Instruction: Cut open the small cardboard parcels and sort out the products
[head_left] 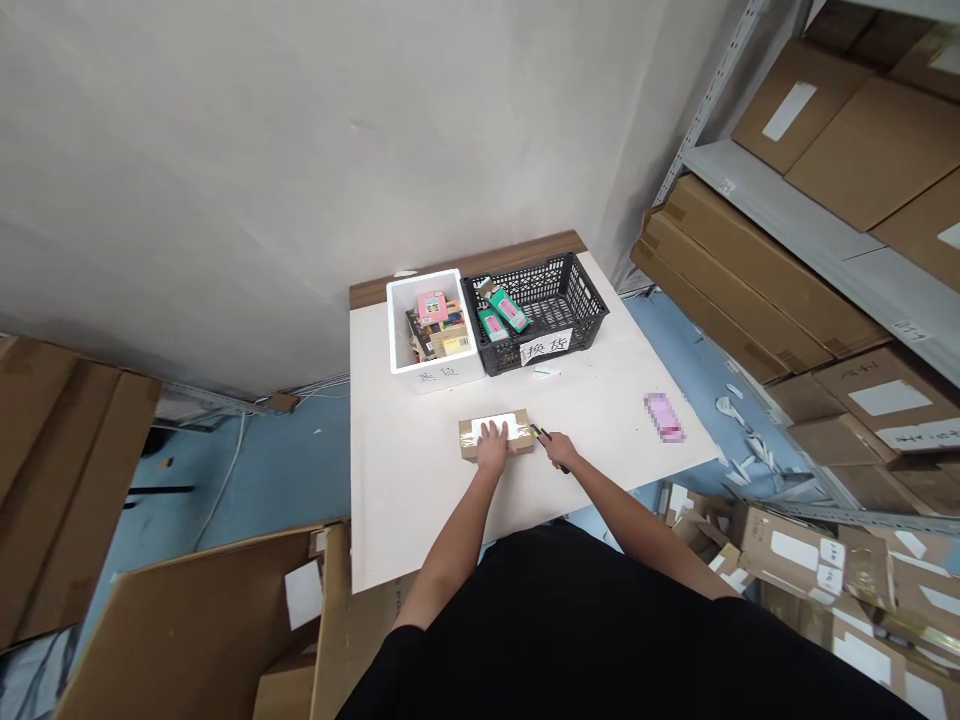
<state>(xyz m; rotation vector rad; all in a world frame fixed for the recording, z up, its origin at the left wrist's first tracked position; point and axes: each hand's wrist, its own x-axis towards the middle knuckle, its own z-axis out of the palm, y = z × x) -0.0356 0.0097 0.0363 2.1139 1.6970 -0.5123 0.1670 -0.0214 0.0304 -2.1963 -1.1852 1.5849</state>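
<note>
A small brown cardboard box (466, 436) with clear tape and a white label lies on the white table (405, 480). My left hand (492, 446) rests on top of it, fingers spread across the label. In my right hand (556, 450) is a box cutter (541, 434), gripped with its front end at the right end of the box. Whether the blade touches the tape is too small to tell. Behind the box stand a white foam box (438, 378) holding several small packages and a black plastic crate (592, 325) with green-and-pink boxes (510, 310).
A pink blurred item (664, 417) lies on the table's right side. A small white-and-blue piece (547, 372) is by the crate. Shelves (795, 220) of cartons rise at right, with more cartons (795, 555) below. A large open carton (217, 620) stands at front left.
</note>
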